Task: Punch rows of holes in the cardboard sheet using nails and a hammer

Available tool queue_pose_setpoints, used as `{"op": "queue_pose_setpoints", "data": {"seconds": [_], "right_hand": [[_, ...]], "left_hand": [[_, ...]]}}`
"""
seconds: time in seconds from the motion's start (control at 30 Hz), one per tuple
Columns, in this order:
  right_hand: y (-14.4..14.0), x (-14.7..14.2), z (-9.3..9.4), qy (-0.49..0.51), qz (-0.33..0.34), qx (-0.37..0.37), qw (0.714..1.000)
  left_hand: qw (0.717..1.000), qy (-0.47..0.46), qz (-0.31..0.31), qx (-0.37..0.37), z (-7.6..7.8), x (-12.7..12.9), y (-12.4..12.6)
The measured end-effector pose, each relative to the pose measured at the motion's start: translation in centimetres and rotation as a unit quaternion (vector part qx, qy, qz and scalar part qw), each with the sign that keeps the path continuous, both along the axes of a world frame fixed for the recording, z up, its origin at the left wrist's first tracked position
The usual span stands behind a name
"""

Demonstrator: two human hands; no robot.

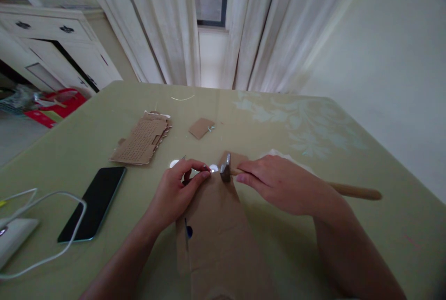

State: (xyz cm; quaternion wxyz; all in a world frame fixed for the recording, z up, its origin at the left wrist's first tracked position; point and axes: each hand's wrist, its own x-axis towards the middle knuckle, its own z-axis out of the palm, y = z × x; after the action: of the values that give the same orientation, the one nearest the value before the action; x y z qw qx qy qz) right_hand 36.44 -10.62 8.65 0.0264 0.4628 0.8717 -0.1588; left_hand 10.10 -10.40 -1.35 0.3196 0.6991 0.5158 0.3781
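Note:
My right hand (278,181) is wrapped round the wooden handle of a hammer (226,170), close behind its metal head. The handle's far end sticks out to the right past my wrist. The hammer head is at the far edge of a brown cardboard box (223,239); whether it touches the box I cannot tell. At the box's far left corner, my left hand (183,186) is closed with thumb and forefinger pinched together. What the pinch holds is too small to make out. Just beyond those fingertips shows a small bright white spot (213,168).
A perforated cardboard piece (141,140) and a small cardboard square (201,128) lie farther back on the green table (265,119). On the left are a black phone (94,205) and a white cable (81,225). White curtains (167,21) hang behind the table.

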Motion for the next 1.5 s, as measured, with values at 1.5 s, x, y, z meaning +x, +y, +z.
{"op": "queue_pose_setpoints", "data": {"seconds": [1.5], "right_hand": [[-1.4,-2.0,1.3,0.181,-0.099,0.019,0.978]], "left_hand": [[0.984,0.071,-0.089,0.135,0.9,0.6,-0.5]]}}
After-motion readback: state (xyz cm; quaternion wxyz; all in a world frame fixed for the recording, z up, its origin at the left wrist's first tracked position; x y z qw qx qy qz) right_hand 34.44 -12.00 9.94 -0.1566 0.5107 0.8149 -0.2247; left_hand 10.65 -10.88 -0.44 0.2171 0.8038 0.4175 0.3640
